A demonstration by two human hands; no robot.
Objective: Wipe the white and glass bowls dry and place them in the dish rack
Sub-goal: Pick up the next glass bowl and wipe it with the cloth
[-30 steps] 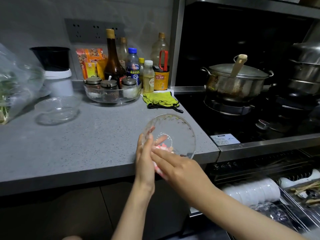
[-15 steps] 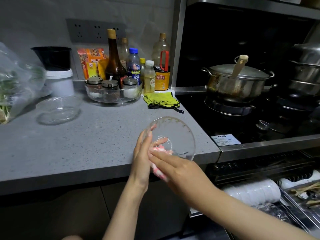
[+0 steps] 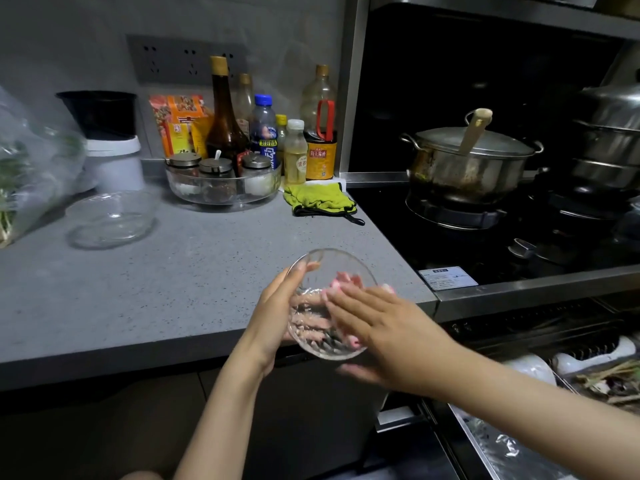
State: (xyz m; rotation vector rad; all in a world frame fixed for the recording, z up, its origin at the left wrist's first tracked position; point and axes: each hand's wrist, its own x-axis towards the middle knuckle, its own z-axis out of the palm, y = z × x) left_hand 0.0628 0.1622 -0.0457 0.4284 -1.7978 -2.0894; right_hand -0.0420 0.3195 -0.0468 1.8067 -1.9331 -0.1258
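Observation:
My left hand (image 3: 277,313) grips a small glass bowl (image 3: 329,265) by its rim, tilted on edge over the front of the grey counter. My right hand (image 3: 377,323) presses a pink cloth (image 3: 346,280) against the bowl; the cloth shows only as pink patches past my fingers. A second glass bowl (image 3: 110,220) sits upright on the counter at the left. White bowls (image 3: 533,367) lie in the open dish rack drawer (image 3: 485,441) at the lower right.
A glass tray of spice jars (image 3: 221,185) and several bottles (image 3: 225,112) stand at the back. A green cloth (image 3: 318,199) lies near the stove. A steel pot (image 3: 467,164) sits on the burner. A plastic bag of greens (image 3: 27,161) lies at the left.
The bowl has turned and dropped lower in my left hand. My right hand has slid with the pink cloth across the bowl, toward its right side.

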